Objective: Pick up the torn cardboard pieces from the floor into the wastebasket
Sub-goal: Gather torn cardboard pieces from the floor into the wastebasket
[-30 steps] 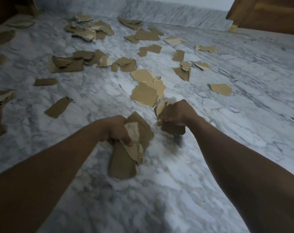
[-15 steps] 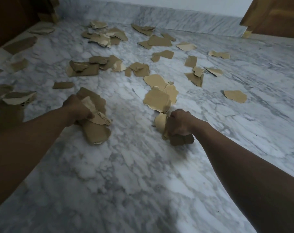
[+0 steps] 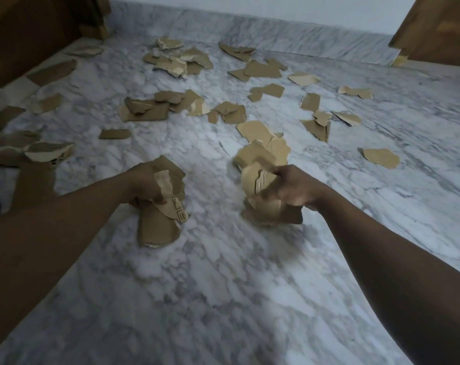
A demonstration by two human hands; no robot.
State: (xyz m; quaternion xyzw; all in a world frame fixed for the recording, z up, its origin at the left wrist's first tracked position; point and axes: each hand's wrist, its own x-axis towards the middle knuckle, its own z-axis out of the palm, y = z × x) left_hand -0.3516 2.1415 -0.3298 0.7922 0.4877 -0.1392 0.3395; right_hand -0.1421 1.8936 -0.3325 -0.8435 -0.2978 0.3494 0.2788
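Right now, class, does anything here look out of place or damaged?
The marble floor is littered with torn cardboard pieces, ragged-edged and overlapping in heaps. The left hand and right hand each grip some. No wastebasket shows.

The right hand [image 3: 292,188] and its cardboard bundle [image 3: 263,206] are motion-blurred. Printed marks [image 3: 178,212] on the cardboard strip [image 3: 162,184] in the left hand [image 3: 142,183] are too small to read.

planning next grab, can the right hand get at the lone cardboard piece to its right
Probably yes: only bare marble floor lies between the right hand and the lone cardboard piece. But its fingers grip a wad of torn cardboard, so pinching more looks awkward.
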